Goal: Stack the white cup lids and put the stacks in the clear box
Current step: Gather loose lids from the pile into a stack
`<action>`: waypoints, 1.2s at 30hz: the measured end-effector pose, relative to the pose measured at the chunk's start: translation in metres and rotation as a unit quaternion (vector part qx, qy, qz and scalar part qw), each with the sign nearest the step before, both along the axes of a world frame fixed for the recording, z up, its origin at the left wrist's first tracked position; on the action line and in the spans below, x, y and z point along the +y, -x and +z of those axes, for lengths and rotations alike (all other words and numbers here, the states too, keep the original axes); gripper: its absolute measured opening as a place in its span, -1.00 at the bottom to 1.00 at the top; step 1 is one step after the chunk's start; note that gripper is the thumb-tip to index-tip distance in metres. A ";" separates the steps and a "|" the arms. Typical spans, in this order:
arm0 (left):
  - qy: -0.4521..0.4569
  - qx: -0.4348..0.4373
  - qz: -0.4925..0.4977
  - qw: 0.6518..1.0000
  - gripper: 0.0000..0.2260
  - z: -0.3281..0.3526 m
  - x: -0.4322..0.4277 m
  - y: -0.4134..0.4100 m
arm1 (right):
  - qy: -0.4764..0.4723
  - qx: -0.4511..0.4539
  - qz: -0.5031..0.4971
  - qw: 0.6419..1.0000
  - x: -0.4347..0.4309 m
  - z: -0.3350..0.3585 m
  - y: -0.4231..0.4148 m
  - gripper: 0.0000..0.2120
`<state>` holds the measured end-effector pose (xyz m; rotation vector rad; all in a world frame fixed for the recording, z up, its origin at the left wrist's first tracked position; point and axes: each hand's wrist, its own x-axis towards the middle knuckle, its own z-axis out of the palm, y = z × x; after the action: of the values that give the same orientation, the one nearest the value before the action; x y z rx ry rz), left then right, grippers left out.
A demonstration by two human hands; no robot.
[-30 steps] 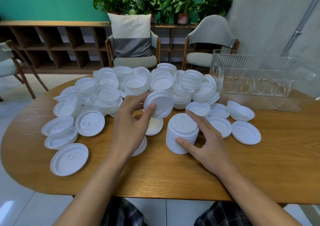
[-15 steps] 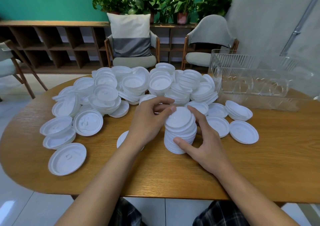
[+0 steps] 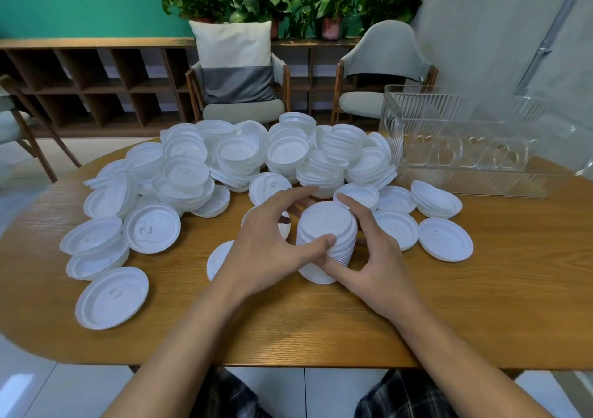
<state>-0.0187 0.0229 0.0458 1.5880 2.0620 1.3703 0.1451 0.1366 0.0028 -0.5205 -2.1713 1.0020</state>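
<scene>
white lid stack (image 3: 324,218) on table (image 3: 481,305) | left hand (image 3: 266,244) and right hand (image 3: 378,266) fingers curled round it | clear box (image 3: 393,119) shows no lids | big heap (image 3: 244,154) left unstacked

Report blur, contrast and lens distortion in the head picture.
Head view: wide-angle stretch slants the wall pipe at the right edge; head view: the left hand, the right hand and the lid stack they grip are sharp; head view: the clear box is low in contrast, its right end fading into the pale wall, and the piled lids merge white on white.
</scene>
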 end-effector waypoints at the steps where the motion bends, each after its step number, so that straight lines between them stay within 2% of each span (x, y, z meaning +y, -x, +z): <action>1: 0.007 -0.008 -0.024 1.000 -0.36 0.002 -0.002 0.002 | 0.002 0.000 0.003 1.000 0.000 0.000 0.000 -0.17; 4: 0.022 -0.014 -0.054 0.998 -0.32 0.003 -0.005 0.005 | -0.004 -0.003 0.003 1.000 0.001 0.000 0.000 -0.15; 14: -0.031 -0.024 -0.003 0.999 -0.32 -0.002 0.000 -0.004 | -0.005 -0.002 0.010 1.000 0.002 -0.002 0.000 -0.14; 26: 0.011 0.007 -0.029 1.000 -0.28 -0.009 -0.003 0.000 | -0.017 -0.008 0.001 1.000 0.003 -0.004 -0.002 -0.15; 28: 0.010 0.006 -0.031 0.999 -0.37 -0.011 -0.010 0.005 | -0.017 -0.014 -0.007 1.000 0.002 -0.003 -0.002 -0.15; 31: -0.016 0.022 0.048 0.998 -0.56 -0.021 -0.023 0.023 | -0.023 -0.023 -0.013 0.999 0.002 -0.004 -0.001 -0.18; 33: 0.008 0.072 0.080 0.994 -0.62 -0.031 -0.028 0.034 | -0.022 -0.027 -0.014 0.999 0.002 -0.004 -0.001 -0.19; 36: 0.079 0.200 0.071 0.974 -0.76 -0.041 -0.026 0.042 | -0.022 -0.031 -0.016 0.999 0.002 -0.004 -0.001 -0.20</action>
<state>-0.0611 -0.0030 0.0045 1.7905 2.4846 0.9501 0.1461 0.1385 -0.0008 -0.5715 -2.2271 0.9303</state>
